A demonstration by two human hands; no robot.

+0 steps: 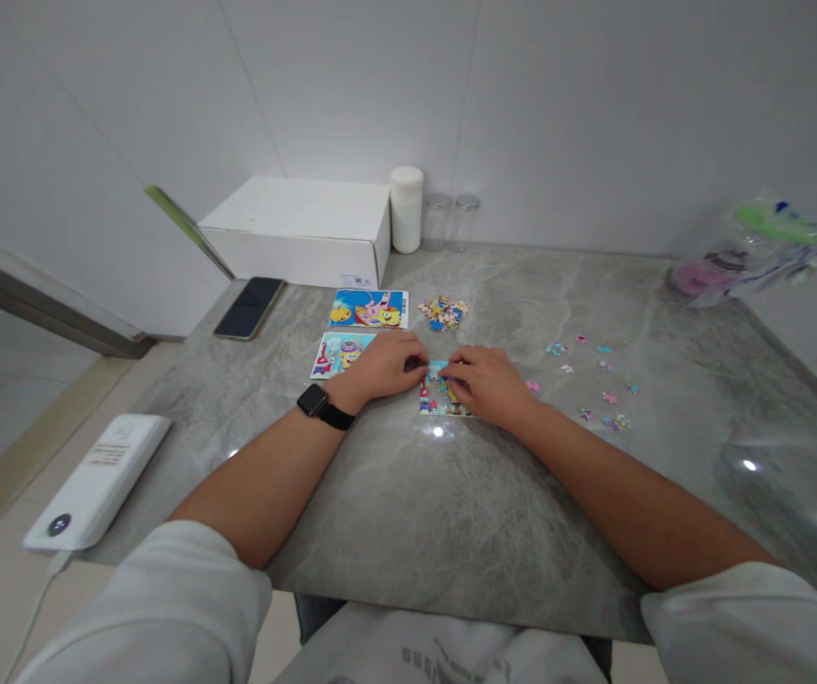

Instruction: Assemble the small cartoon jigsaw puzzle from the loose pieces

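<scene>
A partly assembled jigsaw puzzle (444,407) with a colourful cartoon print lies flat on the grey table between my hands. My left hand (392,365), a black watch on its wrist, is closed with curled fingertips at the puzzle's upper left corner. Over the upper right part, my right hand (486,382) pinches a small puzzle piece, mostly hidden by the fingers. Partly under my left hand is a cartoon picture card (337,355). Behind it lies a blue cartoon card (370,309), with a heap of puzzle pieces (444,313) beside it.
Several loose pieces (609,398) are scattered right of my right hand. A white box (294,228), a white bottle (407,209) and two clear jars (451,223) stand along the wall. A phone (250,308) and a power bank (99,483) lie left; a bagged cup (718,271) stands right.
</scene>
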